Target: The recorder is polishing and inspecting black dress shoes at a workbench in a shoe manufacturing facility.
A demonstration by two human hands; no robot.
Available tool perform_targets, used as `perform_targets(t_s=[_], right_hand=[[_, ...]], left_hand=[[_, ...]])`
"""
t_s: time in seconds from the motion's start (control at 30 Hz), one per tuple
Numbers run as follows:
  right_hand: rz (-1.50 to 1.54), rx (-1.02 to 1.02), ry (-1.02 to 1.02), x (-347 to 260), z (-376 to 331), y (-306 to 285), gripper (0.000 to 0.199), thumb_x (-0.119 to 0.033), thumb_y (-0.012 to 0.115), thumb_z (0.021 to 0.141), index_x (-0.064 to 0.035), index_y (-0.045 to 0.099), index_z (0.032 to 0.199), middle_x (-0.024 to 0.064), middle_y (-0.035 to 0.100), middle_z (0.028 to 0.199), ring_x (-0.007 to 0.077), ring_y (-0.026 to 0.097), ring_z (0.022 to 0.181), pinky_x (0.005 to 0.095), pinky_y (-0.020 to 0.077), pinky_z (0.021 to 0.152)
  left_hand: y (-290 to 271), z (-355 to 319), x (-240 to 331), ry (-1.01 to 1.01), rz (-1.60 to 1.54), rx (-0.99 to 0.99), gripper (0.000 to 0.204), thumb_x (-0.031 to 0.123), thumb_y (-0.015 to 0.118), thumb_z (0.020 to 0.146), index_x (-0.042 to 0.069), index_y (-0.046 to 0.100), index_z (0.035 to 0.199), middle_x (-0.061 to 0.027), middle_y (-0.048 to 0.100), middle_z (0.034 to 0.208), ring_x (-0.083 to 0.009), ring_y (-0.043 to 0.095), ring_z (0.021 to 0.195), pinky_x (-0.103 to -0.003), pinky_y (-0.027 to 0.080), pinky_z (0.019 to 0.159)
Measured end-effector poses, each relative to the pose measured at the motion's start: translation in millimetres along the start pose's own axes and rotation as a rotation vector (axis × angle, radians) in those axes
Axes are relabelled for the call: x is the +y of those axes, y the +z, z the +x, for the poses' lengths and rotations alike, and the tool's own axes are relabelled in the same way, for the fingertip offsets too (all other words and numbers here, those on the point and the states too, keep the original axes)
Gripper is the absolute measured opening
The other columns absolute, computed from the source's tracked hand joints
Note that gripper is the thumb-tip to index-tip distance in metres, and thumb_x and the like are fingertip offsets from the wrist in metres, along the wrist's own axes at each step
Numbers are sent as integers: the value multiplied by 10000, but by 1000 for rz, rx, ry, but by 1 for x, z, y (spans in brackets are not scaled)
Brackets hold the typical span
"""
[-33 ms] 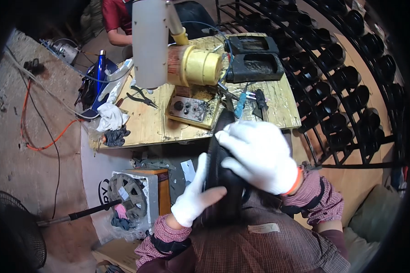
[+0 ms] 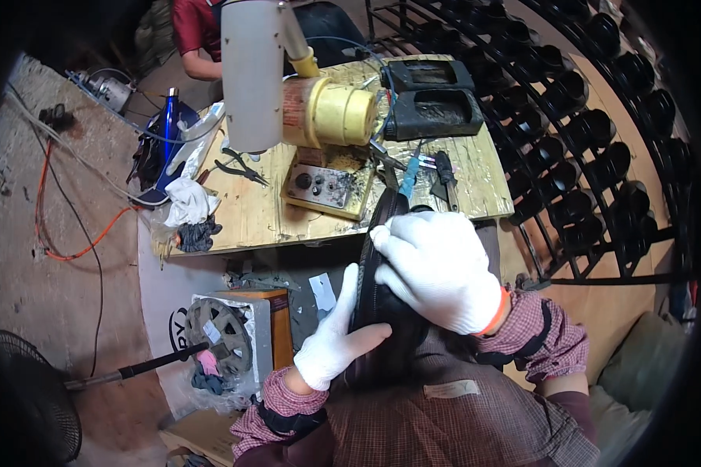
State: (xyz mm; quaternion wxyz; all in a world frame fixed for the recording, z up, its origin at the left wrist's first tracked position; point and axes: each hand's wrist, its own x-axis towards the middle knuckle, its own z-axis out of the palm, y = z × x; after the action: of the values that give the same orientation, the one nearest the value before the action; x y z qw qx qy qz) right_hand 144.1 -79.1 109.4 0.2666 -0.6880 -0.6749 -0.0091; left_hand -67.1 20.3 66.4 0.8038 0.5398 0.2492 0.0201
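Note:
A black shoe (image 2: 378,300) is held upright in front of my body, its stitched sole edge turned to the left and one end pointing toward the table. My left hand (image 2: 331,350), in a white glove with a bare thumb, clasps it low on the left side, thumb across it. My gloved right hand (image 2: 440,268) lies over the upper right side with bent fingertips near the stitched edge. Whether those fingers pinch anything small cannot be made out. Beyond the shoe's far end, a screwdriver with a blue handle (image 2: 410,177) lies on the wooden table (image 2: 241,222).
A yellow machine (image 2: 339,115) with a white cylinder (image 2: 251,74) and control box (image 2: 319,187) stands on the table. Pliers (image 2: 241,167) and black trays (image 2: 436,113) lie around it. Racks of black shoes (image 2: 588,128) fill the right; a fan (image 2: 31,389) stands left. Another person (image 2: 199,39) sits across.
My right hand has shifted slightly down and left along the shoe. The left hand keeps its hold, and the shoe looks less blurred now.

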Motion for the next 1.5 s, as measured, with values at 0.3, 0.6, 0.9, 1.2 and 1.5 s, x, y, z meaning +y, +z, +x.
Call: perform_targets(t_s=[0.3, 0.6, 0.9, 1.2, 1.5], right_hand=[[-181, 534, 92, 51, 12, -49, 206, -103, 741, 805, -64, 716, 1005, 111, 685, 921, 323, 669, 852, 407, 537, 783], [-84, -152, 122, -35, -19, -12, 302, -232, 691, 898, -53, 695, 1142, 82, 707, 1054, 260, 689, 969, 399, 521, 865], [1596, 60, 559, 3, -47, -33, 299, 7, 704, 860, 93, 690, 1146, 175, 715, 1092, 240, 704, 994, 358, 563, 903], [976, 18, 731, -10, -109, 8, 737, -214, 811, 853, -13, 502, 1491, 168, 628, 1306, 197, 642, 1131, 333, 527, 991], [566, -257, 87, -21, -100, 13, 937, -292, 844, 733, 16, 421, 1510, 306, 379, 1569, 407, 639, 1112, 432, 531, 887]], left_hand=[[1, 5, 2, -3, -119, -139, 957, -33, 632, 904, -35, 18, 1638, -159, 232, 1685, -207, 237, 1535, -325, 166, 1246], [16, 2, -3, -37, 150, -93, 1015, 99, 718, 924, -28, 9, 1638, -188, 223, 1682, -219, 213, 1543, -329, 148, 1254], [-21, 2, -14, 184, -404, 198, 871, 31, 573, 953, 104, 85, 1671, -127, 482, 1497, -220, 553, 1289, -346, 447, 1106], [-71, 53, 8, 249, -371, 444, 925, 31, 613, 964, 64, 6, 1662, -128, 442, 1516, -206, 542, 1272, -318, 464, 1083], [1, 16, -11, 44, -602, 190, 752, 28, 512, 963, 118, 199, 1640, -148, 530, 1446, -282, 585, 1282, -411, 489, 1102]])
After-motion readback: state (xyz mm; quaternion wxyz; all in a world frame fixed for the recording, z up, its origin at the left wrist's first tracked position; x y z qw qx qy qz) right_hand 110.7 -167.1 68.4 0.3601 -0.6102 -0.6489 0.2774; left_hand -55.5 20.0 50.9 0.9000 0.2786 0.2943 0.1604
